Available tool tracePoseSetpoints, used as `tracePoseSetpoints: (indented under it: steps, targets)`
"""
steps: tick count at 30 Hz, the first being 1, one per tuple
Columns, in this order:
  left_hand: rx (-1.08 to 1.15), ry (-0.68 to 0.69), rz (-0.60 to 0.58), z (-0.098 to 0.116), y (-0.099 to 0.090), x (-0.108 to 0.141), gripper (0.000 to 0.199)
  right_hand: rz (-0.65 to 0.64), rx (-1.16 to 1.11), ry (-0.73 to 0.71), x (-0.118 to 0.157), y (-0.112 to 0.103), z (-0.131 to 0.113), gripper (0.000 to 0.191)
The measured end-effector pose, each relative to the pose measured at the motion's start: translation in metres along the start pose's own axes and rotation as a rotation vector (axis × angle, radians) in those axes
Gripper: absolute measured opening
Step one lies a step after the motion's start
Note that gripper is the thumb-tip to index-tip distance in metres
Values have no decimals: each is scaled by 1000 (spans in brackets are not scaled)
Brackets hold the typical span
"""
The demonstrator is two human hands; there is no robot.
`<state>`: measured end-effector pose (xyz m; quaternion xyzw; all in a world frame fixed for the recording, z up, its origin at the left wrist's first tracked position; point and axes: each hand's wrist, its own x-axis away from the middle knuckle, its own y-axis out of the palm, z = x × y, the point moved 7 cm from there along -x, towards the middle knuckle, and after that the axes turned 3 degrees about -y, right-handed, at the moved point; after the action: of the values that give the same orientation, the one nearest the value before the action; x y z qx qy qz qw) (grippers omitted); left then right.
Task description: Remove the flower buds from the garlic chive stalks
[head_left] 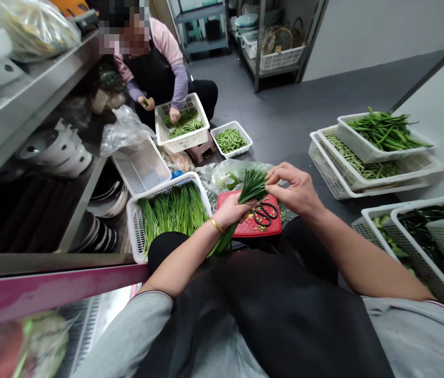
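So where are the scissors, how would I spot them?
Find the person's two hands holding a bunch of green stalks. Just under it lies a flat red tray on the floor, between the baskets. The scissors lie on that tray: black loop handles, the only dark metal thing among all the greens.

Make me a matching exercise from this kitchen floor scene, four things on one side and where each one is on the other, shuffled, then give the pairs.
Things:
1. black-handled scissors
2. bundle of long green chives
3. gold bangle
4. small white basket of cut green beans

Places:
A. on the left wrist
B. on the grey floor beside the seated co-worker
C. lying on the red plastic lid
D. gripped in the left hand, tips at the right hand

Pairs: 1-C, 2-D, 3-A, 4-B
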<state>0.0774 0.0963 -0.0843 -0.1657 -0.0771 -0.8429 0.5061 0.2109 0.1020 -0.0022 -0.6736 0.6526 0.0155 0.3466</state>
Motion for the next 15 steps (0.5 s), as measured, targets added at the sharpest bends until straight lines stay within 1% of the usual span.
tracePoseSetpoints:
  steps: [2,4,5,6,7,8,10,11,12,13,14,15]
  targets:
    - [-5,56,-2,6,2,3,37,206,-372,147,3,-1,18,13]
    - [-13,110,-4,12,2,8,40,383,-662,252,6,-5,34,18]
    - [-17,130,-5,14,2,11,42,435,-751,271,7,-10,39,20]
    - [-21,147,-7,16,1,14,44,454,-794,263,7,-17,39,25]
    - [-25,163,-10,18,-1,18,46,442,-790,229,6,-26,36,31]
    - [-30,181,-19,19,-2,21,48,415,-740,173,4,-35,31,38]
    - [-32,237,-43,22,-7,26,49,358,-518,45,4,-52,19,49]
    - [-22,271,-60,24,-10,27,49,339,-386,12,6,-57,17,51]
    - [1,309,-77,26,-15,27,48,326,-276,15,8,-59,20,51]
    - [35,346,-88,29,-22,27,45,313,-197,57,10,-58,29,50]
    - [77,381,-82,32,-33,25,41,288,-149,132,14,-53,42,49]
    - [127,415,-54,36,-47,23,38,239,-126,227,18,-45,58,49]
